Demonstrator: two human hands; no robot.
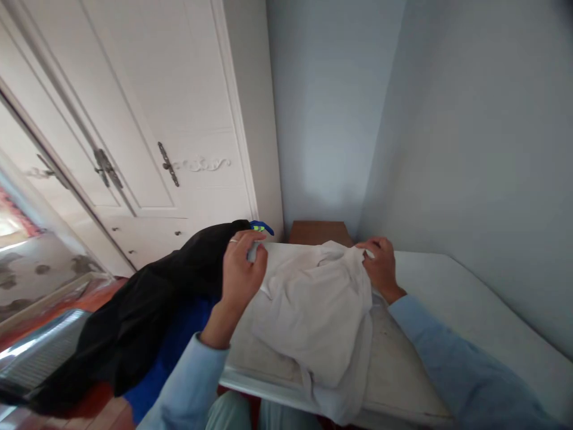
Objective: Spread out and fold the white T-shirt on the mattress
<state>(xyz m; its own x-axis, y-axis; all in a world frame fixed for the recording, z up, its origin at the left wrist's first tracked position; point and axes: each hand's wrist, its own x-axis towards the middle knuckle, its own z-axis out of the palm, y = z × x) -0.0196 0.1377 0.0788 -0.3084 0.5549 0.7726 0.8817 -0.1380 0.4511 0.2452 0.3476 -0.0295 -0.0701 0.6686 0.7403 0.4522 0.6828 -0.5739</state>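
Note:
A white cloth garment (320,310) lies rumpled on the white tabletop (268,358) in front of me, its lower end hanging over the near edge. At the cloth's upper right corner, my right hand (378,263) pinches the fabric between thumb and fingers. My left hand (242,266) is just beyond the cloth's left side, thumb and fingers curved and apart with nothing visible between them. Close behind that hand, a black garment (147,298) with a blue part (179,337) is draped along the table's left side.
A white wardrobe (179,89) with dark metal handles rises at the back left. Grey-blue walls (470,149) close off the back and right. A brown box-like object (320,232) stands behind the table. Clear plastic storage boxes (58,340) appear at the lower left.

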